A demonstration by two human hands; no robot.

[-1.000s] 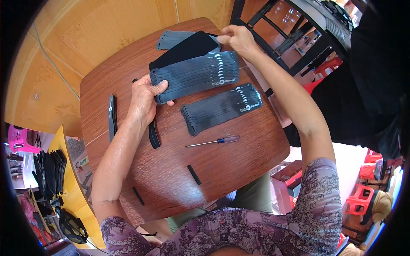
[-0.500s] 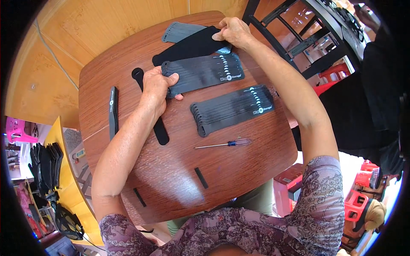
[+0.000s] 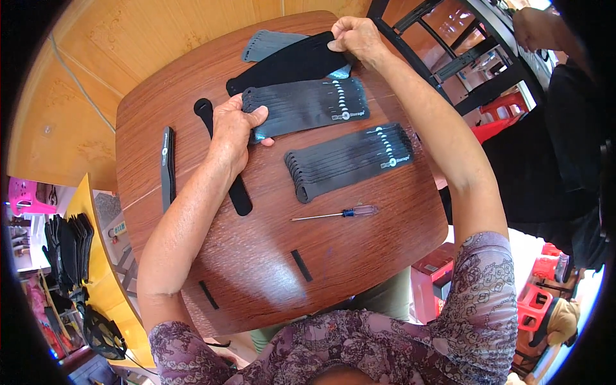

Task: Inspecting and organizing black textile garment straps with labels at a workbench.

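Note:
My left hand [image 3: 236, 128] is closed on the rounded end of a fanned stack of dark grey straps [image 3: 298, 106], thumb on top and a fingertip showing below. At the far side of the table, my right hand [image 3: 357, 40] pinches the right end of a black fabric strap stack [image 3: 289, 62]. A greyish strap stack [image 3: 273, 46] lies partly hidden under the black one. Nearer to me rests another fanned dark grey strap stack [image 3: 350, 162] with white printing. A single black strap [image 3: 240, 196] passes beneath my left wrist.
A screwdriver [image 3: 340, 213] with a clear and blue handle lies on the brown table [image 3: 244, 256]. Two short black strips [image 3: 301, 265] are near the front. A narrow strap bundle [image 3: 168, 163] lies at left. Another person's hand [image 3: 539, 29] shows at the far right.
My right hand has moved slightly up and right, drawing the black straps with it and spreading them a little. My left hand keeps its hold. Another person's hand has come into view at upper right.

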